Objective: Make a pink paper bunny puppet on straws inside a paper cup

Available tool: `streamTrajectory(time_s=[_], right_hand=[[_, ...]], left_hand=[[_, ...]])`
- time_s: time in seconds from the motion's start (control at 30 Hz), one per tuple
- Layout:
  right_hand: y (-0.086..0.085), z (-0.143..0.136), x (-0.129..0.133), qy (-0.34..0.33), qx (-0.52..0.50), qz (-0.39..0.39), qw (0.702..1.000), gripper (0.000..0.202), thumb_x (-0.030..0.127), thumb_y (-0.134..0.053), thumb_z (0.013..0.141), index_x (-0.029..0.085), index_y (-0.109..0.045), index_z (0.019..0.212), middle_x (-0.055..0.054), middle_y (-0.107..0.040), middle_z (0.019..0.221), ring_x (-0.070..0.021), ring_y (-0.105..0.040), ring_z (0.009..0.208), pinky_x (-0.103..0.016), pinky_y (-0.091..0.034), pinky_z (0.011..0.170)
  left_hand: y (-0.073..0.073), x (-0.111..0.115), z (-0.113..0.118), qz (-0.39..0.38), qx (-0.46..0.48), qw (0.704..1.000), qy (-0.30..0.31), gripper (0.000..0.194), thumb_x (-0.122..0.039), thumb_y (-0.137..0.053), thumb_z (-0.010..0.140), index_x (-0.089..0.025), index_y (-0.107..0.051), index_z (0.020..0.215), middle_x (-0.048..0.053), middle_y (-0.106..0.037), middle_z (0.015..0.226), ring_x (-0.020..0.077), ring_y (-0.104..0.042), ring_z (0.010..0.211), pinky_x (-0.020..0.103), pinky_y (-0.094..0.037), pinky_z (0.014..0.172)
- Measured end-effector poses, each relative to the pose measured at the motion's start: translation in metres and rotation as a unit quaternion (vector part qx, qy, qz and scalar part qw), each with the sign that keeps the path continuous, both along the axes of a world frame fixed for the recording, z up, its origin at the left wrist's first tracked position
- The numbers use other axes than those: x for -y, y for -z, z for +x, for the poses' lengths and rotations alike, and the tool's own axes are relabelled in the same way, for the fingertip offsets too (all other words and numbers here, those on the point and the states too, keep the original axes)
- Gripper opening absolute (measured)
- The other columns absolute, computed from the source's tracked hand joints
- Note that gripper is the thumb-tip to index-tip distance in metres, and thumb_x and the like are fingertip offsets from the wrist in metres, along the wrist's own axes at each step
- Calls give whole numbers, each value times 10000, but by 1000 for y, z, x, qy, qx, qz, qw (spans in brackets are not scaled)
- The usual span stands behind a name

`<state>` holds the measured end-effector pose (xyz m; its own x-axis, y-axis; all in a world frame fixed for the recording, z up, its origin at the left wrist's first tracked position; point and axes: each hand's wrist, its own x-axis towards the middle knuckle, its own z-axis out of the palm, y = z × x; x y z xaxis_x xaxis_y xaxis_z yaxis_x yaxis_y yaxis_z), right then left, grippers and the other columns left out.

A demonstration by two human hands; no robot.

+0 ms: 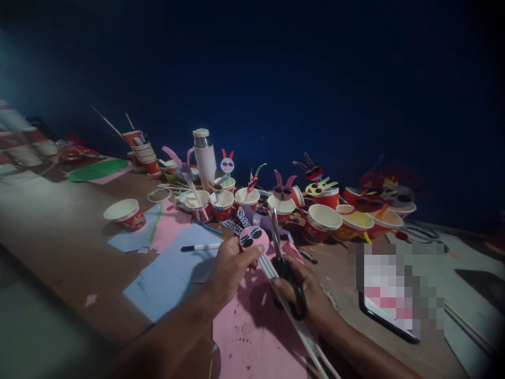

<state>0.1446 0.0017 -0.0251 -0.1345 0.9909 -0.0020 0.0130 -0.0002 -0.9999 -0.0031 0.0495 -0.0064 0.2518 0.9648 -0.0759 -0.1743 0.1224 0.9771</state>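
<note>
Between the thumb and fingers of my left hand is a pink paper rabbit head with dark eye shapes and black-and-white patterned ears. Several thin pale sticks run from below it toward the bottom right, passing by my right hand. My right hand is wrapped round the black handles of the scissors, whose blades point up, slightly apart, just right of the rabbit head. Under both hands lies pink paper with dark specks.
Paper cups, some with paper animal heads, line the back beside a white flask. Blue paper and a marker lie left of my hands. A partly pixelated phone is at right; a lone cup stands left.
</note>
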Motion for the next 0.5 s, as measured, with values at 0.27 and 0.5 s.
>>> streamTrajectory(time_s=[0.27, 0.5], right_hand=[[6, 5, -6, 39, 34, 27, 998, 289, 440, -583, 715, 172, -522, 803, 9, -496, 657, -125, -439, 574, -235, -381, 515], [4, 3, -7, 38, 21, 33, 999, 294, 445, -581, 723, 166, -533, 804, 11, -475, 639, -120, -417, 569, -230, -374, 512]], left_hand=[[-2, -1, 1, -9, 13, 1000, 9, 142, -234, -611, 713, -150, -498, 695, -43, -449, 569, 68, -401, 500, 199, -325, 481], [-3, -1, 2, -23, 43, 999, 22, 132, -254, -606, 729, -152, -527, 760, -35, -480, 597, 70, -411, 500, 196, -332, 482]])
